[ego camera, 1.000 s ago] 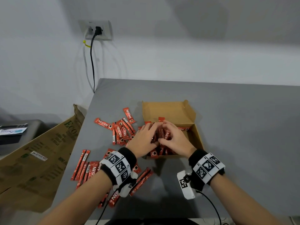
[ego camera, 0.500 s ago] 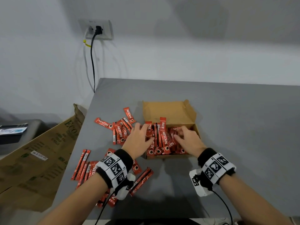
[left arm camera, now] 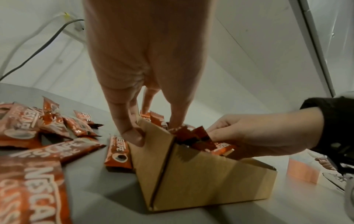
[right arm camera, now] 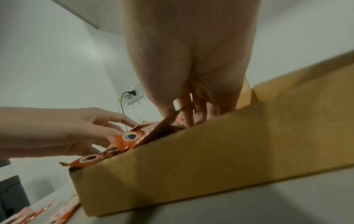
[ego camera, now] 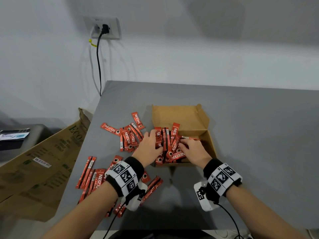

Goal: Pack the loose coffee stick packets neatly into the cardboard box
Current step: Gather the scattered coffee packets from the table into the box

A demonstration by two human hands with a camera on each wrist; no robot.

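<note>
The open cardboard box (ego camera: 208, 140) sits mid-table, holding several red coffee stick packets (ego camera: 170, 144), some tilted on edge. My left hand (ego camera: 150, 145) straddles the box's left wall (left arm camera: 153, 136): straight fingers run down outside it while the thumb presses the packets inside. My right hand (ego camera: 189, 149) reaches into the box from the right, and its fingers (left arm camera: 216, 130) curl over a few packets with the thumb under them. More loose packets (ego camera: 127, 135) lie in a heap left of the box, and another group (ego camera: 93, 176) lies by my left wrist.
A large flattened cardboard sheet (ego camera: 43, 161) leans beyond the table's left edge. A wall socket with cables (ego camera: 103, 30) is at the back left. The box's lid flap (ego camera: 179, 114) stands open at the rear. Bare grey table (ego camera: 259, 135) lies to the right of the box.
My hands spread apart over the box, then drew in again. The right hand has moved left onto the packets. Several packets now stand tilted instead of flat.
</note>
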